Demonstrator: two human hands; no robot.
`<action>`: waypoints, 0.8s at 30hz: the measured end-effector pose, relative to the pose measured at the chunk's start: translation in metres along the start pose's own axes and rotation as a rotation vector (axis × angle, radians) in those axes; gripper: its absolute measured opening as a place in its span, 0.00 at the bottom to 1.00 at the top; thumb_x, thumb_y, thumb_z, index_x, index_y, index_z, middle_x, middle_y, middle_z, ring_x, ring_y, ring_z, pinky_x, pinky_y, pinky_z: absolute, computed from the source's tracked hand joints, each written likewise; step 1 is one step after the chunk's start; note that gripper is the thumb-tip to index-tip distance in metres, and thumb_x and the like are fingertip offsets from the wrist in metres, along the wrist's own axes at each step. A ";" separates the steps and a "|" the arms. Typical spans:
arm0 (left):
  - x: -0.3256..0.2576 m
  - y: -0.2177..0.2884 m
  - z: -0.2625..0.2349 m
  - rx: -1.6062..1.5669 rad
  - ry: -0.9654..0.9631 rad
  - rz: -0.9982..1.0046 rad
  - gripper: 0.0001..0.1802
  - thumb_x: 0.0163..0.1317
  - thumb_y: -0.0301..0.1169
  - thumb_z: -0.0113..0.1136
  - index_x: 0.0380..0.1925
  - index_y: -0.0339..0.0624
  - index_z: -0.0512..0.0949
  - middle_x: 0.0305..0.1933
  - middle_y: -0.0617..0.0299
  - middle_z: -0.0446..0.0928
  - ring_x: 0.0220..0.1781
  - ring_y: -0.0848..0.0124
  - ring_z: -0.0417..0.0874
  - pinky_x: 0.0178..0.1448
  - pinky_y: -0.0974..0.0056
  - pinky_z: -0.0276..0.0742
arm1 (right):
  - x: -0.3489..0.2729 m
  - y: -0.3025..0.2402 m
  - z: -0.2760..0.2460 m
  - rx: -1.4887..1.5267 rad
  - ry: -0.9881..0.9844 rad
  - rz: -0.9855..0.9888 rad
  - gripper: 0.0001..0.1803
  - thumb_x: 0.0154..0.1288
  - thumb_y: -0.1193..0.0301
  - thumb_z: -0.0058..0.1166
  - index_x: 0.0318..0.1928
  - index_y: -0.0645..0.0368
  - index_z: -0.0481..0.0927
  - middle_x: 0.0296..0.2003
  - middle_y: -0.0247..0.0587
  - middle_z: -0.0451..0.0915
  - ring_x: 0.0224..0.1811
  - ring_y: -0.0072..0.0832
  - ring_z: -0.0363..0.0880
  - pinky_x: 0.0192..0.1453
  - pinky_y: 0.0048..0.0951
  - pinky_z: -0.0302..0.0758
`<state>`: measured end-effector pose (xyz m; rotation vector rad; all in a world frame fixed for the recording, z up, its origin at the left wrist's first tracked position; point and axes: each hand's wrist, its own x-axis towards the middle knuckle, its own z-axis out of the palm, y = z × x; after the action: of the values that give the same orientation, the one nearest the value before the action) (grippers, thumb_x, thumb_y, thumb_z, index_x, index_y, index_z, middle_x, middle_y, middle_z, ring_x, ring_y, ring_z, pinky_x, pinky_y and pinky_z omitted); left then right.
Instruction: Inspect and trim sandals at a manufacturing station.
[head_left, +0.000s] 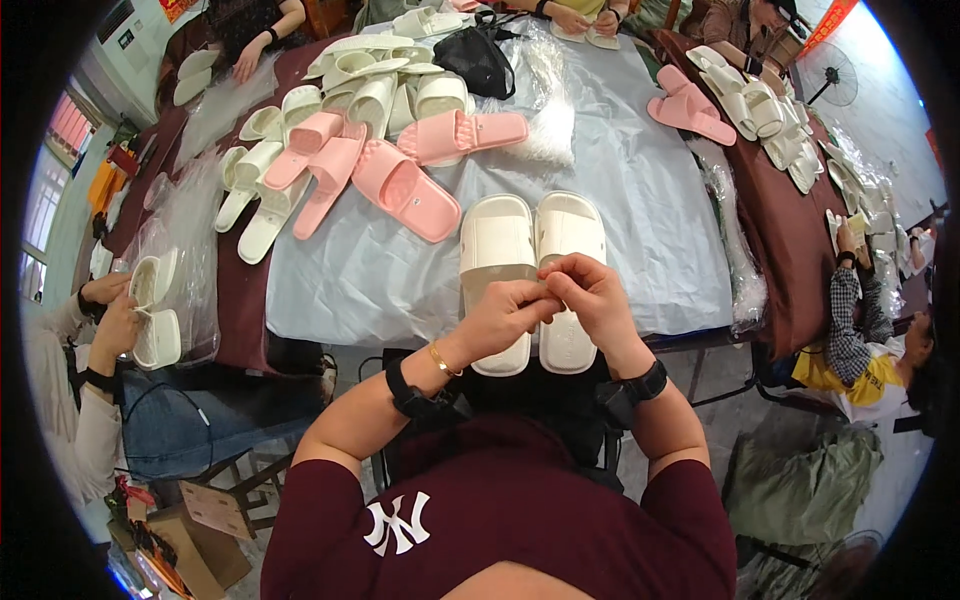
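A pair of cream slide sandals (498, 228) lies side by side at the table's near edge, toes pointing away from me and heels jutting past the edge. Over the middle of the pair, my left hand (516, 306) and my right hand (586, 289) meet with fingers pinched together. Whatever sits between the fingertips is too small to make out. Just beyond, to the left, lie several pink slides (408, 190) partly on top of a heap of cream slides (372, 100).
Grey-white sheeting (640, 220) covers the table. A black bag (477, 60) and bundled clear plastic strips (550, 110) lie at the far side. More pink slides (690, 105) rest at the right. Co-workers sit around; one at left holds cream slides (157, 338).
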<state>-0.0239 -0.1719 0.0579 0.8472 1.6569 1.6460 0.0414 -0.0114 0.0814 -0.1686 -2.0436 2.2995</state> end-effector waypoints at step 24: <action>-0.011 -0.017 -0.035 -0.230 0.303 -0.237 0.13 0.67 0.34 0.53 0.37 0.34 0.80 0.28 0.64 0.78 0.23 0.79 0.77 0.28 0.73 0.75 | -0.072 0.025 -0.017 -0.446 -0.400 0.240 0.09 0.63 0.71 0.53 0.40 0.62 0.80 0.28 0.38 0.81 0.31 0.24 0.80 0.38 0.26 0.75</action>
<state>-0.0458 -0.2007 0.0411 0.2864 1.6478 1.8147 0.1158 -0.0063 0.0575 0.0356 -2.8679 2.0883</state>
